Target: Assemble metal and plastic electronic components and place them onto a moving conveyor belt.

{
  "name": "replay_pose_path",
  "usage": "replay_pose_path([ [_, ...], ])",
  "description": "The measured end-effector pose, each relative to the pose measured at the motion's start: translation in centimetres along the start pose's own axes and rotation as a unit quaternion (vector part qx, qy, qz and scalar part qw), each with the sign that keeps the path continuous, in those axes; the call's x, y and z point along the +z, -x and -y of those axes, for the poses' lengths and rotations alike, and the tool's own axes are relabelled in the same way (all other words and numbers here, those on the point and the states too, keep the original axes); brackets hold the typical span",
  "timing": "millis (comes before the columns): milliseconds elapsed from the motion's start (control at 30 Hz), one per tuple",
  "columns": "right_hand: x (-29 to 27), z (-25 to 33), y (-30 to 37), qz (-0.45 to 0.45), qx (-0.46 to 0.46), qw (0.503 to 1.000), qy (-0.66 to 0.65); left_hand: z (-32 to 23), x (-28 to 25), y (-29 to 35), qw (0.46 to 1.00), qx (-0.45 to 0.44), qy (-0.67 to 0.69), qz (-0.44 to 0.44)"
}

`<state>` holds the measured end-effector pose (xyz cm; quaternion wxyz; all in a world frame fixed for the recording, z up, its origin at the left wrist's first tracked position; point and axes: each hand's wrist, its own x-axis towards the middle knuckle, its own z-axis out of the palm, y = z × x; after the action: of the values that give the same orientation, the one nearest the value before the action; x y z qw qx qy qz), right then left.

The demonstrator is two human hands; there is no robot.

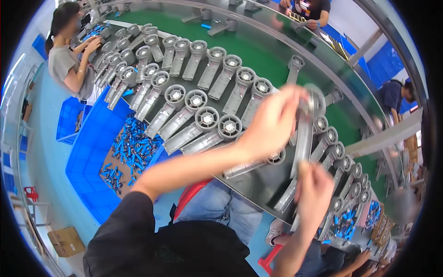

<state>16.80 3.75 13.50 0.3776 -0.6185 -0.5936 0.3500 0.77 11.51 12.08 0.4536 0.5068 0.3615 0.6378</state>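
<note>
A grey plastic fan housing, with a round head and long handle, is held tilted over the bench. My left hand is closed around its round head, blurred by motion. Lower down, my right hand has its fingers curled at the bottom end of the handle; its fingertips are smeared. Under my left forearm lie more housings, among them one with a spoked round grille. Another housing handle rests on the bench just left of my right hand.
Rows of grey housings line the dark bench beside a green conveyor belt. A blue bin at left holds blue cylindrical parts with wires. Co-workers sit at far left, across the belt and at lower right.
</note>
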Motion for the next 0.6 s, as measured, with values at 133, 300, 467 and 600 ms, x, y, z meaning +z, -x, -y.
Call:
replay_pose_path([
  [133, 6.0, 2.9, -16.5, 0.074, -0.082, 0.993, 0.045, 3.5, -6.8, -16.2, 0.987, -0.009, -0.149, -0.065],
  [300, 16.3, -0.8, -31.7, 0.076, -0.039, 0.996, -0.001, 11.7, -14.8, -27.9, 0.961, -0.056, -0.259, -0.081],
  [467, 21.7, -1.4, -36.4, 0.052, 0.019, 0.998, 0.022, 14.0, -21.9, -32.3, 0.833, 0.119, -0.521, -0.144],
  [600, 21.2, 0.1, -36.3, 0.165, 0.025, 0.979, 0.12, 12.0, -33.2, -35.7, 0.567, 0.094, -0.781, -0.245],
])
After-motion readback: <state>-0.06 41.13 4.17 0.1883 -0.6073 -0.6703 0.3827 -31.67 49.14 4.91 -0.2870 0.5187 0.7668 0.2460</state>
